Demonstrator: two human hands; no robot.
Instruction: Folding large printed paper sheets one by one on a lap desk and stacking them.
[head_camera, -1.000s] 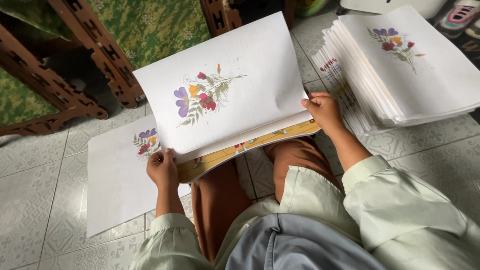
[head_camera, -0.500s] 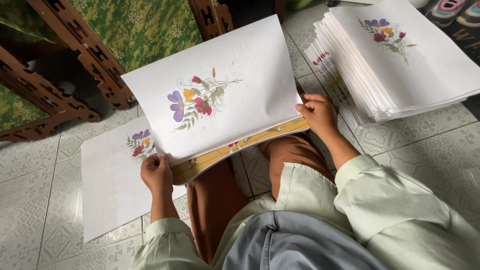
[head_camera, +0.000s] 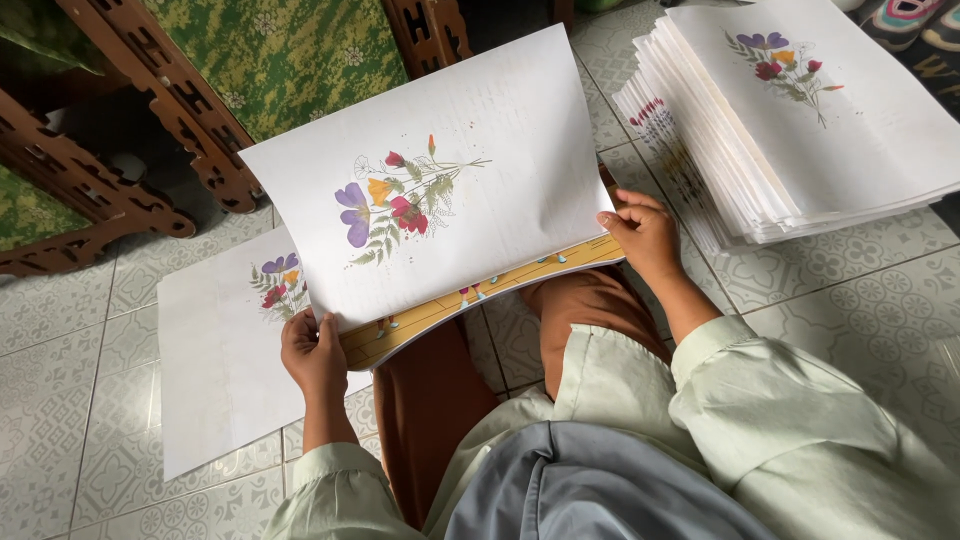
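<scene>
1. Since the earlier frames: little change; folded sheet (head_camera: 440, 180) tilted slightly further toward the body, both hands in the same grips, view shifted a touch.
2. Tiled floor (head_camera: 60, 420) under everything; no counter in view. Carved wooden furniture legs (head_camera: 150, 130) and green patterned fabric (head_camera: 290, 50) at upper left.
3. Tall stack of white flower-printed sheets (head_camera: 830, 130) on the floor at the right, just beside the right forearm, edges fanned unevenly toward the lap.
4. Single flat sheet (head_camera: 215, 370) with the same flower print on the floor at the left, partly under the held sheet.
5. Held sheet raised over the knees, white flower-printed face up, yellow illustrated inner face (head_camera: 470, 300) showing along the lower edge.
6. Risks, as judgement: sheet bowed between two edge grips, so possible crease or uneven fold; right elbow near the stack, so a nudge could topple the fanned edges; possible smudge at the thumbs.
7. Left hand (head_camera: 312, 352): pinching the lower left corner, thumb on top, fingers curled beneath, wrist bent up from the lap.
8. Right hand (head_camera: 645, 235): pinching the right edge, thumb above, fingers under, forearm angled in from the right.
</scene>
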